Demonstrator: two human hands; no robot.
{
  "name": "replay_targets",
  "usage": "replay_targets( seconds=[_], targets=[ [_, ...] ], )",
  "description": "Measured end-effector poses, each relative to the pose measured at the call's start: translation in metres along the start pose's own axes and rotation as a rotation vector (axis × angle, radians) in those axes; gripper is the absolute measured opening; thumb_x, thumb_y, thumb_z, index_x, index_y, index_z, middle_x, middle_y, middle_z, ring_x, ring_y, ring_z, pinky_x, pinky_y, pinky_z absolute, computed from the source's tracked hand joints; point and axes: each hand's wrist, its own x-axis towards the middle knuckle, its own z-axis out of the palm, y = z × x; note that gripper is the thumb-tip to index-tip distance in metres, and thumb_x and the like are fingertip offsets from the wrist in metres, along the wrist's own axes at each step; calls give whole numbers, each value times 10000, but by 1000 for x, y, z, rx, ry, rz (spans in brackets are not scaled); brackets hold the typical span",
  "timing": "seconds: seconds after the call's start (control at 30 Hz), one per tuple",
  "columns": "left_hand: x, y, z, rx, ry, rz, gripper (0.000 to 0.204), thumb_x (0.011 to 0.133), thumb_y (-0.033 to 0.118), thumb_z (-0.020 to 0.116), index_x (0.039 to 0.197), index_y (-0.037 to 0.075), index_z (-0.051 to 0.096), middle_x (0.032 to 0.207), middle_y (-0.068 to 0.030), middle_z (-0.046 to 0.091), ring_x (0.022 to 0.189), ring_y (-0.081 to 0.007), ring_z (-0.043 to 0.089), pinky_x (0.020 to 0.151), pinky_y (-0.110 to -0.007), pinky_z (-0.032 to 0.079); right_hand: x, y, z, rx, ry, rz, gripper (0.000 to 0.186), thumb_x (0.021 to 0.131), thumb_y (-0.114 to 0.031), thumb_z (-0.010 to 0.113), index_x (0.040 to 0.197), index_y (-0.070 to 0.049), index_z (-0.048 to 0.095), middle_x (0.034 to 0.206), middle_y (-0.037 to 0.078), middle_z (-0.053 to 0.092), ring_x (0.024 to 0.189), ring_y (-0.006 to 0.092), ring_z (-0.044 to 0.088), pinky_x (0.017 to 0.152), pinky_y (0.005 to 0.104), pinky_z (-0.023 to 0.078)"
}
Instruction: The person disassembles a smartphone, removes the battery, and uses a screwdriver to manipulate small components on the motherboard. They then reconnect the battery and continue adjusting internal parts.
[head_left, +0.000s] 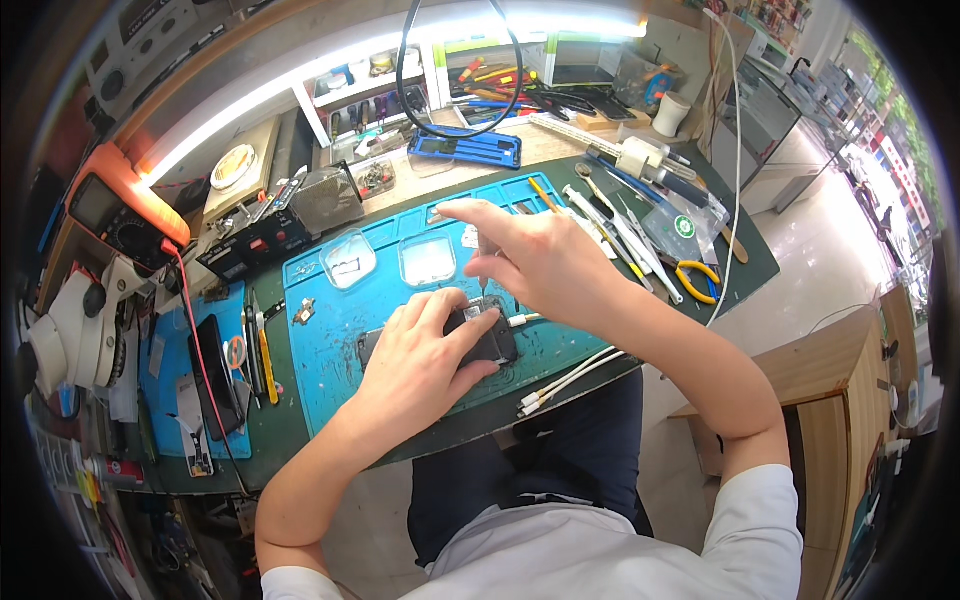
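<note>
A dark phone body (497, 342) lies on the blue work mat (325, 375) in front of me. My left hand (425, 345) rests over it, fingers along its far side and thumb on its near side, hiding much of it. Above the phone's far edge, my right hand (535, 258) pinches a slim screwdriver (484, 281), its shaft pointing down. The index finger reaches over its top, and most of the handle is hidden by the fingers. Whether the tip touches the phone I cannot tell. Beside the phone lies a white cable plug (518, 321).
Two clear trays, one (348, 261) left of the other (427, 260), sit on the mat. White cables (570, 380) lie near the front edge. Tweezers, brushes and yellow-handled pliers (697, 282) are at right. Another phone (217, 375) and an orange multimeter (125, 215) stand left.
</note>
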Motion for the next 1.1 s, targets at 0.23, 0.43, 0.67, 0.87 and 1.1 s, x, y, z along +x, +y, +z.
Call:
replay_targets(
  seconds=[0.23, 0.43, 0.67, 0.87, 1.1],
  targets=[
    [0, 1, 0, 14, 26, 29, 515, 904, 302, 831, 1359, 95, 710, 1281, -138, 597, 1236, -332, 574, 1048, -462, 485, 2, 6, 12, 162, 99, -103, 654, 958, -199, 780, 1554, -126, 520, 950, 135, 799, 844, 323, 786, 708, 422, 612],
    [2, 3, 0, 5, -6, 2, 538, 914, 305, 824, 1400, 113, 693, 1331, -137, 592, 1250, -333, 577, 1084, -473, 464, 2, 7, 21, 178, 235, -155, 621, 955, -212, 784, 1521, -114, 549, 856, 113, 780, 762, 324, 770, 667, 432, 595],
    [0, 3, 0, 38, 47, 27, 521, 902, 295, 830, 1368, 101, 698, 1284, -142, 594, 1239, -332, 575, 1029, -461, 489, -5, 3, 11, -31, 263, -176, 713, 942, -141, 797, 1587, -175, 495, 990, 113, 786, 870, 298, 777, 761, 400, 618],
    [-2, 3, 1, 46, 39, 23, 528, 900, 290, 831, 1374, 101, 698, 1305, -144, 597, 1244, -330, 578, 1019, -462, 493, -4, 2, 2, 25, 59, -49, 671, 969, -172, 761, 1584, -143, 493, 988, 133, 780, 848, 345, 770, 724, 424, 608],
    [-1, 3, 2, 41, 45, 31, 520, 903, 287, 829, 1370, 99, 702, 1296, -143, 600, 1234, -331, 581, 1010, -463, 495, -4, -1, 1, -32, 60, 14, 695, 960, -97, 758, 1597, -146, 485, 934, 98, 797, 869, 325, 783, 759, 415, 614]
  ],
)
